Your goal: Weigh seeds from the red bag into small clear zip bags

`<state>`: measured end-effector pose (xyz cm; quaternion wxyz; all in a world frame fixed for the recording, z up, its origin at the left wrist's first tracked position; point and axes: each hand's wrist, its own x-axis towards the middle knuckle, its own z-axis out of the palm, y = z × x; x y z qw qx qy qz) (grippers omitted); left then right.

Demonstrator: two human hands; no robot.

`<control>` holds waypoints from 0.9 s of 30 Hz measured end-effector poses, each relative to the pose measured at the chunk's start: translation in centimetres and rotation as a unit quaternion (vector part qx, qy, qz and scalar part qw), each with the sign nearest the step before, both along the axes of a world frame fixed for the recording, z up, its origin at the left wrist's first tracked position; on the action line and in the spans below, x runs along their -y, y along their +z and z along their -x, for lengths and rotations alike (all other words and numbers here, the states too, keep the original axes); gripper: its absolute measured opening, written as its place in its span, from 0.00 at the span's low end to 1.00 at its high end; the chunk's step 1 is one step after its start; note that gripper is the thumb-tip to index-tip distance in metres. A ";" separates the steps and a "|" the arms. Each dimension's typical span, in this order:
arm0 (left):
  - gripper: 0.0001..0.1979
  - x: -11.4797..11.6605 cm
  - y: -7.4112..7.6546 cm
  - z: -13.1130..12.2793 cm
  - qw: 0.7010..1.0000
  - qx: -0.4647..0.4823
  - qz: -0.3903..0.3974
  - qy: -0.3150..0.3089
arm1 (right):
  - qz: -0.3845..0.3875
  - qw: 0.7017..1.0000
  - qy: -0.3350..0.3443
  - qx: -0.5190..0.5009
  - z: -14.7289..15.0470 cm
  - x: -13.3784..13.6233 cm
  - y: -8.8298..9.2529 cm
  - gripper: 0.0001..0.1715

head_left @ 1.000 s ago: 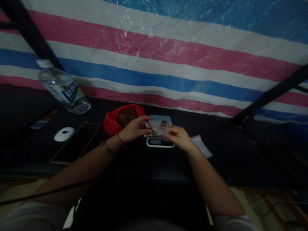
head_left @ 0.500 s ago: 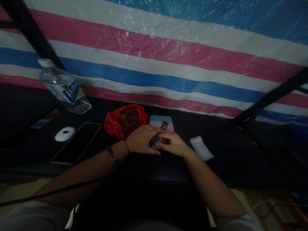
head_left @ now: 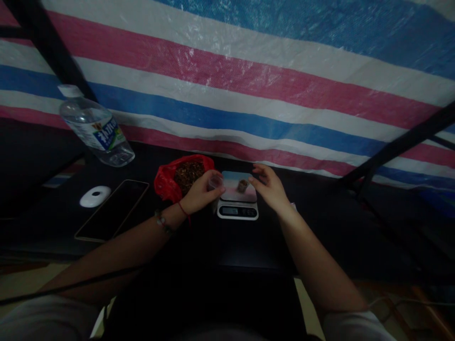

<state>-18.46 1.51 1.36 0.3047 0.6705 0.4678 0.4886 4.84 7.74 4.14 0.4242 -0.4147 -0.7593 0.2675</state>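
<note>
One small brown pile [head_left: 242,185] sits on the one scale [head_left: 237,207], mid-table; left hand [head_left: 199,195] is just left of it, fingers pinched round one clear baggie [head_left: 215,182] at the scale's edge; right hand [head_left: 270,188] hovers just right of the pile, fingers loose and spread, holding nothing; further out there's one red bag [head_left: 167,182], one phone [head_left: 113,209], one bottle [head_left: 95,130].
</note>
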 end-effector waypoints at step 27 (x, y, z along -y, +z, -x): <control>0.23 0.9 0.4 -1.6 0.992 -0.111 -0.025 -0.054 | 0.031 0.977 0.186 -0.102 3.0 2.7 -2.3 0.22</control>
